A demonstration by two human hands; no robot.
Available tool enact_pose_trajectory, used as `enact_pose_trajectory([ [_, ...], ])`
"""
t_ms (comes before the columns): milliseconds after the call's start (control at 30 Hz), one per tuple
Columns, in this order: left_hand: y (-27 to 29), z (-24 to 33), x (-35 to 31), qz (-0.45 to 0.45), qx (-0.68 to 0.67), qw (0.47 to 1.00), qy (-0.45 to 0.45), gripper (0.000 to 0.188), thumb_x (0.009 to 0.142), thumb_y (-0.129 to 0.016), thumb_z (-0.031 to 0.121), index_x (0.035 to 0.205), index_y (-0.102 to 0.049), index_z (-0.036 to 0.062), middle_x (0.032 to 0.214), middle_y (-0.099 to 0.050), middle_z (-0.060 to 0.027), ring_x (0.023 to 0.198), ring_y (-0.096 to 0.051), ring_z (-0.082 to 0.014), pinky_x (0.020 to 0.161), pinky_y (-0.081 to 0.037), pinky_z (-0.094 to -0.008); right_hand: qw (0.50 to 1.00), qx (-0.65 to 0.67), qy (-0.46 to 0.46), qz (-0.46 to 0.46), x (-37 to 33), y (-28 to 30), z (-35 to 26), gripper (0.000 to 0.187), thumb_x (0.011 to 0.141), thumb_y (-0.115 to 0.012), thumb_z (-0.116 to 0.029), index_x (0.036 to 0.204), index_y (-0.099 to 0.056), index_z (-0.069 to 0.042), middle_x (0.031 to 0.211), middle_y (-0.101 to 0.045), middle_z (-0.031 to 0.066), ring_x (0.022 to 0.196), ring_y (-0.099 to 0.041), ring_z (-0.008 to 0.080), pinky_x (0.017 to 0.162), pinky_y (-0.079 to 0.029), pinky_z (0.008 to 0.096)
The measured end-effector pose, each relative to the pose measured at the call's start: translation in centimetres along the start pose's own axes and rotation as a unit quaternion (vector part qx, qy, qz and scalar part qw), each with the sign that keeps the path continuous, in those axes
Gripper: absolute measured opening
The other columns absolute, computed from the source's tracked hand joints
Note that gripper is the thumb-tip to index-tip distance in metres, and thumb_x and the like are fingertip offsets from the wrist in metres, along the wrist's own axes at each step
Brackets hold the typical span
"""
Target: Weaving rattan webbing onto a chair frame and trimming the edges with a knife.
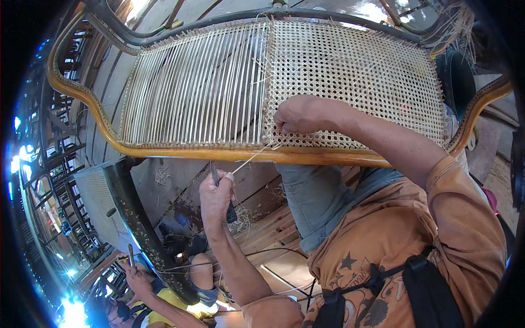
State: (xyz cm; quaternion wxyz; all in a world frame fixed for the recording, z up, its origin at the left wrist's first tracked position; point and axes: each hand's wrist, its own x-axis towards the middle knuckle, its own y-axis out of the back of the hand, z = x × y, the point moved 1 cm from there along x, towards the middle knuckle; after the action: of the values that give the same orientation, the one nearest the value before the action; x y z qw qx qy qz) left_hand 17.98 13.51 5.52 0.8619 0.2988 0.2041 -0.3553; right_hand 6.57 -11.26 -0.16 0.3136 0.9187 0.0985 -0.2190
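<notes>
A long wooden seat frame (322,157) lies in front of me. Its right half carries a woven cane panel (355,65) with an open lattice, while its left half has only parallel cane strands (186,93). My left hand (215,199), below the frame's near rail, is closed round a metal tool with a dark handle (232,214). Its thumb and finger also pinch a pale cane strand (249,162) that runs up to the rail. Over the lattice's near left corner, my right hand (299,113) is closed; whatever it grips is hidden.
Dark curved furniture (147,235) with a cane panel stands at lower left. Beyond it another person (169,311) in yellow holds a tool. Loose cane fibres (462,27) hang at the upper right. My bent knee (311,191) is under the rail, and a thin cable (257,252) crosses the planks.
</notes>
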Motion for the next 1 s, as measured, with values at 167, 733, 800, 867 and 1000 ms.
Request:
enact_pose_trajectory([
  [167, 0.2, 0.6, -0.8, -0.005, 0.003, 1.0, -0.007, 0.012, 0.087, -0.057, 0.01, 0.076, -0.054, 0.0046, 0.06, -0.051, 0.0007, 0.047, -0.044, -0.0056, 0.044, -0.037, -0.0213, 0.999, -0.025, 0.025, 0.001, -0.3, 0.5, -1.0, 0.019, 0.079, -0.06, -0.017, 0.094, -0.067, -0.007, 0.08, -0.066, 0.0127, 0.074, -0.063, 0.0268, 0.069, -0.049, 0.0387],
  [733, -14.2, 17.4, 2.3, 0.071, 0.309, 0.848, -0.425, 0.028, 0.092, -0.051, 0.023, 0.091, -0.059, -0.0033, 0.061, -0.054, -0.0093, 0.048, -0.053, -0.0167, 0.05, -0.043, -0.0318, 0.925, -0.058, 0.114, 0.357, -14.9, 10.0, -0.6, 0.019, 0.088, -0.054, -0.019, 0.085, -0.059, -0.001, 0.073, -0.06, 0.0132, 0.067, -0.059, 0.0275, 0.064, -0.047, 0.0382],
  [800, -17.5, 17.6, 4.5, 0.021, 0.327, 0.896, -0.3, 0.028, 0.089, -0.048, 0.026, 0.085, -0.059, 0.0004, 0.067, -0.056, -0.0066, 0.055, -0.052, -0.014, 0.051, -0.044, -0.0301, 0.907, 0.02, 0.091, 0.411, -17.7, 10.7, 1.9, 0.019, 0.088, -0.054, -0.019, 0.086, -0.059, -0.002, 0.072, -0.058, 0.0125, 0.066, -0.059, 0.0257, 0.063, -0.047, 0.0371],
  [867, -20.0, 15.9, 6.8, -0.11, 0.268, 0.937, -0.197, 0.028, 0.089, -0.046, 0.026, 0.083, -0.058, 0.0011, 0.068, -0.056, -0.0066, 0.055, -0.052, -0.0145, 0.051, -0.045, -0.0306, 0.879, 0.099, 0.075, 0.461, -19.9, 11.2, 4.2, 0.018, 0.088, -0.055, -0.019, 0.087, -0.059, -0.002, 0.07, -0.057, 0.0118, 0.065, -0.058, 0.0238, 0.062, -0.046, 0.0359],
  [1000, -25.4, 13.7, 9.1, -0.364, 0.18, 0.914, -0.021, 0.021, 0.086, -0.051, 0.026, 0.084, -0.055, 0.0051, 0.067, -0.056, -0.0053, 0.052, -0.052, -0.0148, 0.049, -0.045, -0.0289, 0.863, 0.17, 0.056, 0.472, -19.7, 11.2, 5.4, 0.017, 0.088, -0.055, -0.019, 0.09, -0.06, -0.003, 0.071, -0.058, 0.0108, 0.065, -0.057, 0.0215, 0.062, -0.046, 0.0343],
])
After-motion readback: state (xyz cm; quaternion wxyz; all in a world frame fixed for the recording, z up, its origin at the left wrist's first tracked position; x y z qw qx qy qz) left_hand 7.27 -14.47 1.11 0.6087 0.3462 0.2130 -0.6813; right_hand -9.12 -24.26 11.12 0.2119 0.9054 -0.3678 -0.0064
